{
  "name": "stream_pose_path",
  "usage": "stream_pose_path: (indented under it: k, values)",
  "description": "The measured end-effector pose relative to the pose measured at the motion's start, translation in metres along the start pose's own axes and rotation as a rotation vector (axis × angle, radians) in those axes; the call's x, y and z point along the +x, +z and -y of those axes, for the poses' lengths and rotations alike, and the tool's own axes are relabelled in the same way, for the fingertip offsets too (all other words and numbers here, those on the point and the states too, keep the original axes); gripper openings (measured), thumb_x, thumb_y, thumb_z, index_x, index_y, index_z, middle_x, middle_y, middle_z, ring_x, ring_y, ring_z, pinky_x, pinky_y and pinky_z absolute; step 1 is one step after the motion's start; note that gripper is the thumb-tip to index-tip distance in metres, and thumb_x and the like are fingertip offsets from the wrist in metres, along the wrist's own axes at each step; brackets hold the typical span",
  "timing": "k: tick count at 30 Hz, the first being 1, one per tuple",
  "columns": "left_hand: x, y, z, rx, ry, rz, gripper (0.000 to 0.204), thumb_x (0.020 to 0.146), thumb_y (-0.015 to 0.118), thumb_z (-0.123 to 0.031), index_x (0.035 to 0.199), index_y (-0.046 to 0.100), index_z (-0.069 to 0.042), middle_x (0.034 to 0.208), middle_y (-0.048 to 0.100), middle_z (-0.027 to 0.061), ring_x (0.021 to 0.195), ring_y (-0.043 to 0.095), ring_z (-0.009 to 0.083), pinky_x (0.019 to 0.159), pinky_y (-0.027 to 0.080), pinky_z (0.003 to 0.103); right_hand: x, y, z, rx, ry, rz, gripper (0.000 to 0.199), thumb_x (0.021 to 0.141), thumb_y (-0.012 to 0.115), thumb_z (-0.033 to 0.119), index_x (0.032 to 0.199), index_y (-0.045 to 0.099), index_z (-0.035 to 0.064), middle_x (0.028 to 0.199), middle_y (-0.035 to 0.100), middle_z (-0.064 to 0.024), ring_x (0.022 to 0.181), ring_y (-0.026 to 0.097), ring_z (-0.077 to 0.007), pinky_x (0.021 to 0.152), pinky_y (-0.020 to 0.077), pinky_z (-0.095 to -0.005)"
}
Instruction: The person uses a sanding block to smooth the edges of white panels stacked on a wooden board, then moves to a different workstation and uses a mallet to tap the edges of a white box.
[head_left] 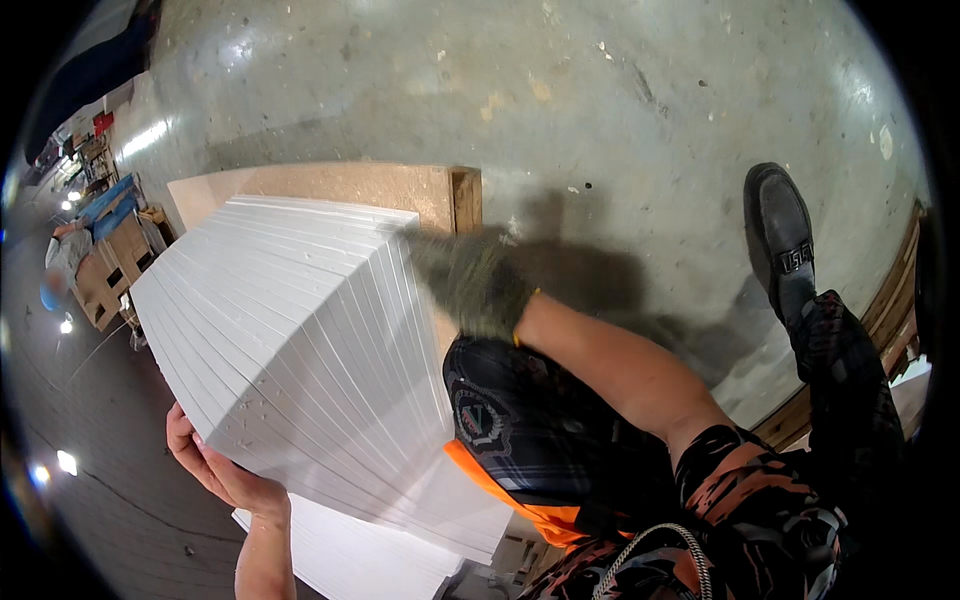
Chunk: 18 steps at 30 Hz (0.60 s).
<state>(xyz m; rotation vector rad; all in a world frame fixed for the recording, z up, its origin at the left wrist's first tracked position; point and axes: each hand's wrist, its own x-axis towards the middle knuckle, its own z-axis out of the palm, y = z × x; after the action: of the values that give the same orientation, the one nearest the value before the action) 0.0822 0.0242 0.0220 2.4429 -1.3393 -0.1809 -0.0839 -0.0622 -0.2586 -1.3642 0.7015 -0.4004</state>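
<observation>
A thick stack of white boards (270,290) with thin gaps between its layers takes up the middle left. Small white crumbs lie on its near faces. My left hand (215,465), bare, grips the stack's lower left corner with its fingers against the edge. On my right hand (480,285) is a dark greenish work glove, smeared by motion, at the stack's right side near its upper corner. The glove's fingers cannot be made out, nor whether they hold a board.
Under the stack is a light brown wooden base (400,182). More white sheets (365,560) lie below it. My knee (530,420) is close against the stack; a black shoe (780,225) stands on the grey floor (640,90). At far left, another person (65,255) is near brown cartons (110,270).
</observation>
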Motion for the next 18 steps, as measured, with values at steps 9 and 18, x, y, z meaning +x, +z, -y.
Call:
stream_pose_path:
  k: [9,18]
  values:
    - [0.001,0.000,0.002,-0.066,0.035,0.018,0.038,0.103,0.032,-0.031,0.123,0.045,-0.002,0.127,0.043,0.0075,0.116,0.044,0.0153,0.099,0.035,0.034,-0.002,-0.007,-0.006,0.034,0.079,-0.220,0.048,0.095,0.047,0.015,0.143,0.039,0.0141,0.112,0.063,-0.0199,0.079,0.067,-0.0339,0.068,0.0547,-0.0426]
    - [-0.001,0.001,0.001,-0.105,0.011,-0.011,0.037,0.102,0.032,-0.032,0.122,0.045,-0.003,0.128,0.044,0.0078,0.115,0.045,0.0154,0.099,0.035,0.034,-0.006,0.035,0.052,-0.170,-0.058,0.225,0.057,0.094,0.047,0.016,0.144,0.028,-0.0054,0.113,0.060,-0.0280,0.070,0.065,-0.0317,0.060,0.0535,-0.0405]
